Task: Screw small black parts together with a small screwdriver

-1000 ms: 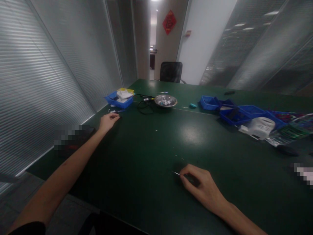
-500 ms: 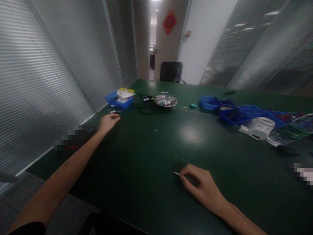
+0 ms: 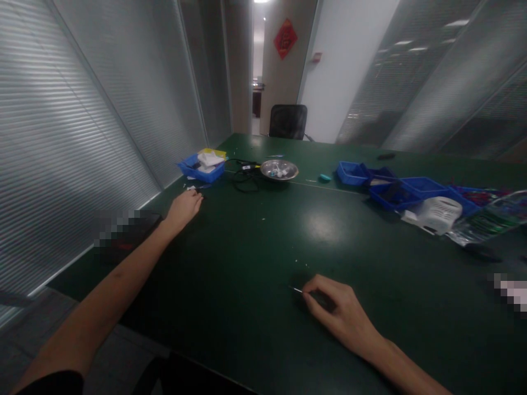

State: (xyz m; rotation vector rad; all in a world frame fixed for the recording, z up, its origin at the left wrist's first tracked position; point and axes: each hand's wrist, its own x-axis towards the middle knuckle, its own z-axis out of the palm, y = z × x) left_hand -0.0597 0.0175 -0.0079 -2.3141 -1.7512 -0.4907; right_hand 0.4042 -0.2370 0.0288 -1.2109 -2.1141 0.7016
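Note:
My right hand [image 3: 335,307] rests on the dark green table [image 3: 263,247] near its front, fingers curled round a thin tool whose metal tip [image 3: 295,288] pokes out to the left. My left hand [image 3: 184,208] is stretched far out along the table's left edge, fingers together and lying flat on the surface, just short of a small pen-like object [image 3: 197,187]. Whether it holds anything is hidden.
At the back left stands a blue bin [image 3: 201,167] with white things, then black cables [image 3: 245,175] and a metal bowl [image 3: 279,169]. Several blue trays [image 3: 395,189] and a white device [image 3: 436,214] fill the right side. A black chair [image 3: 288,120] stands beyond.
My left hand has slid a little back toward me along the table edge. The right hand has barely moved.

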